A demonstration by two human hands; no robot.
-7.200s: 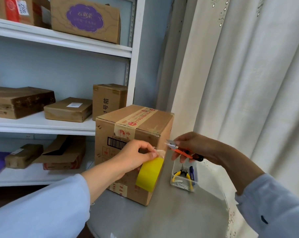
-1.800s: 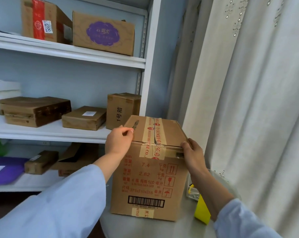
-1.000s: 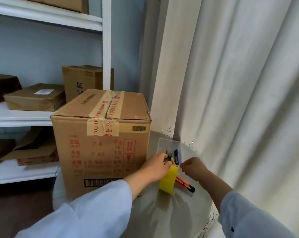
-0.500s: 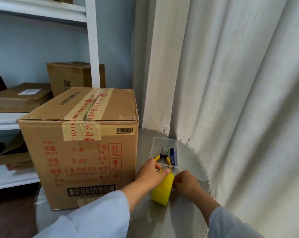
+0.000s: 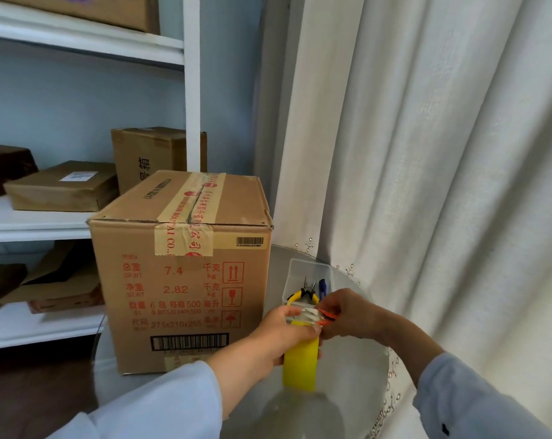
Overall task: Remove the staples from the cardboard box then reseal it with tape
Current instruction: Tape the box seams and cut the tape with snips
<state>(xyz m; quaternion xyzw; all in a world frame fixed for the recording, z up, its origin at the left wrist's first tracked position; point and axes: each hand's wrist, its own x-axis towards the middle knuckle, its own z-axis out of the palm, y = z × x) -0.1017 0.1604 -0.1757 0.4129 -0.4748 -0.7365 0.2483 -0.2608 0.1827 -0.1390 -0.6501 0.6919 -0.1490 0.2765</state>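
The box (image 5: 179, 270) stands at the left of the round worktop (image 5: 357, 375), its printed end facing the camera and its taped top seam running away from the viewer; old tape folds down over the near top edge. Just right of its lower corner, the left hand (image 5: 284, 331) grips the yellow tape roll (image 5: 300, 362), held on edge, with the fingers curled round its upper part. A clear strip of tape spans from the roll's top across to the right hand (image 5: 347, 315), which pinches a small orange cutter (image 5: 327, 315) at that strip. Behind the hands a clear tray (image 5: 309, 270) holds yellow pliers (image 5: 303, 294). The box lies left of and above both hands, nearer the left, so the freed tape would probably have to travel up and leftward to reach the seam.
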